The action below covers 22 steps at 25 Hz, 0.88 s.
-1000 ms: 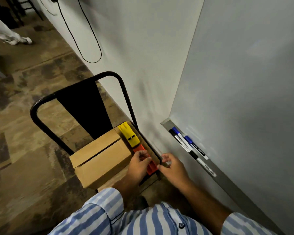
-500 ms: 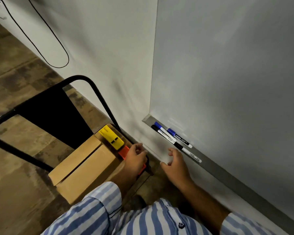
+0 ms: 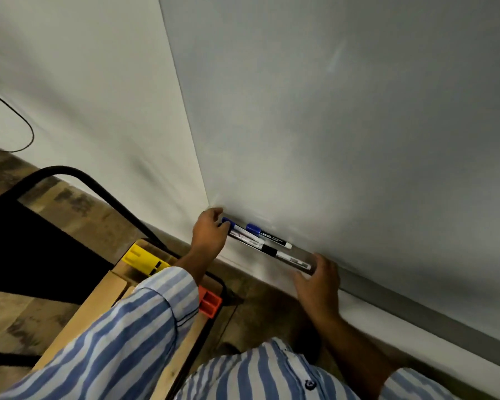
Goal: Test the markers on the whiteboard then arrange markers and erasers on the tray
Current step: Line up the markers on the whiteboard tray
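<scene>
I'm reaching my left hand (image 3: 210, 233) to the markers (image 3: 260, 241) lying in the tray (image 3: 387, 301), fingers curling around a blue cap. My right hand (image 3: 318, 280) is resting loose beside them. Next: lifting one out to test.

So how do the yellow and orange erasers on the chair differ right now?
The yellow eraser lies farther along the chair, toward its backrest; the orange eraser sits at the chair's near edge. The yellow one shows nearly whole, while the orange one is partly hidden behind the striped sleeve. Both rest beside the cardboard box, and neither hand touches them.
</scene>
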Motion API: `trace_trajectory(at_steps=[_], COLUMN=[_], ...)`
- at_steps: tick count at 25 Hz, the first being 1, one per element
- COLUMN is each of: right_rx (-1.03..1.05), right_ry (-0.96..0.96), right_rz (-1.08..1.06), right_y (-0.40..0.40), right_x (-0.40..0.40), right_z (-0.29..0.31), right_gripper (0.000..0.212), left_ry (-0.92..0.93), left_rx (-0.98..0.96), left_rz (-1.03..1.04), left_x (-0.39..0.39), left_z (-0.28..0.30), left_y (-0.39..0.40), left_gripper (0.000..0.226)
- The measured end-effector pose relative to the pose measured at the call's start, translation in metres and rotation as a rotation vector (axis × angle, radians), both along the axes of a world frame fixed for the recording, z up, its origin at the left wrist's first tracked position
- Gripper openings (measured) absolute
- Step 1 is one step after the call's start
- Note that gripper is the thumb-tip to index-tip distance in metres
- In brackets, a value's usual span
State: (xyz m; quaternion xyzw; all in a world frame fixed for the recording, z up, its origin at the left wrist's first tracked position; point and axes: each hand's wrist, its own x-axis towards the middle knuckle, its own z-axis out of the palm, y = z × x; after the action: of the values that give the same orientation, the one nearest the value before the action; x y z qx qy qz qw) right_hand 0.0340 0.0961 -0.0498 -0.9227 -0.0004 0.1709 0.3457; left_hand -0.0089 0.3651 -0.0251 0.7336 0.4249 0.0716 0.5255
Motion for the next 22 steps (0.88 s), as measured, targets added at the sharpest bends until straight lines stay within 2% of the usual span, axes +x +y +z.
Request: trace_trajectory(at_steps=[2,5,10,13,16,22], right_rx=[-0.019,-0.09,-0.207,-0.202,-0.192,-0.097], right_ry=[0.02,-0.05,-0.116,-0.117,-0.102,-0.208], right_rz=[-0.014,0.092,0.232,0.258,0.295,0.296], right_y=[-0.005,-0.012,-0.014,-0.016,-0.017,-0.039], right_x=[0.007,0.02,0.031,0.037,0.042,0.036], right_z=[-0.002,-0.004,-0.011,-0.02,-0.025,-0.022], right_gripper=[0.053,0.033,0.02,0.008,0.006,0.004], left_ry=[0.045,0.113,0.168,0.124,0.071,-0.051], left_rx=[0.055,0.154,0.246,0.338,0.386,0.488], left_rz=[-0.052,-0.144,-0.206,-0.273,-0.392,-0.733], left_x=[0.005,0.01,0.011,0.006,0.004,0.019], left_z=[-0.004,-0.012,-0.013,-0.015,-0.016,-0.017], left_y=[0.003,0.007,0.005,-0.002,-0.018,-0.062], left_gripper=[0.047,0.047,0.051,0.046,0.035,0.031])
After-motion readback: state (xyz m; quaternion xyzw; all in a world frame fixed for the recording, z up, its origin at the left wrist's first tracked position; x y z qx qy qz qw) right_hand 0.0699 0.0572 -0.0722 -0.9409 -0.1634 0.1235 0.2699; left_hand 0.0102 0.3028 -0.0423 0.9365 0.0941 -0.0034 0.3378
